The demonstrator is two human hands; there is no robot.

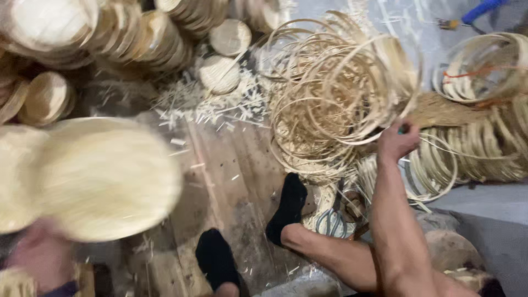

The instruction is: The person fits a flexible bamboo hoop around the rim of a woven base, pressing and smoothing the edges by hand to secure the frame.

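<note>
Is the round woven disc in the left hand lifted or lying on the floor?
Lifted: the disc is blurred, above the floorboards, with the left hand under its lower edge.

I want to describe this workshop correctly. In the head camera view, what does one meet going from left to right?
left hand → blurred round woven disc → wooden floor boards → foot in a black sock → right hand → stacked bamboo hoops

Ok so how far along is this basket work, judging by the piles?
Done: stacks of woven round discs sit at the top left. In hand: the left hand holds a blurred woven disc, and the right hand reaches into the tangle of loose bamboo hoops. Left: many hoops remain there, plus bundled rings on the right.
</note>
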